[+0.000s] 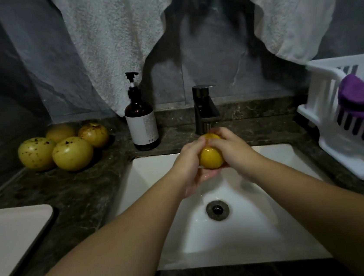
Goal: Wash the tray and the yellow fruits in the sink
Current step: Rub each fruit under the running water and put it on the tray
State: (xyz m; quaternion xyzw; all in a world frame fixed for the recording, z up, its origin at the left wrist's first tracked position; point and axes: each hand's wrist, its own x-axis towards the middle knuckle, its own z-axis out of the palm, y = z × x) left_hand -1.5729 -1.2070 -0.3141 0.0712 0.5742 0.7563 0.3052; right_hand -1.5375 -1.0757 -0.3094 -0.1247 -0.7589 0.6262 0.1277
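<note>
1. Both hands, left hand (189, 164) and right hand (229, 149), cup one yellow fruit (211, 157) under the faucet (205, 110), above the sink (158, 176).
2. Four speckled fruits (64, 146) wait on the counter (87, 189), apparently unwashed; the tray (11, 236) lies at left, its state unclear.
3. The held fruit is nearly round; no long axis or pointing end can be told.

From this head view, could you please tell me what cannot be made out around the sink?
- Yellow fruit: its sides are covered by the left hand and right hand.
- Tray: cut off by the left edge.
- Soap bottle: label print too small to read.
- Dish rack: cut off by the right edge; the purple cloth hides its inside.
- Faucet water: too faint.
</note>
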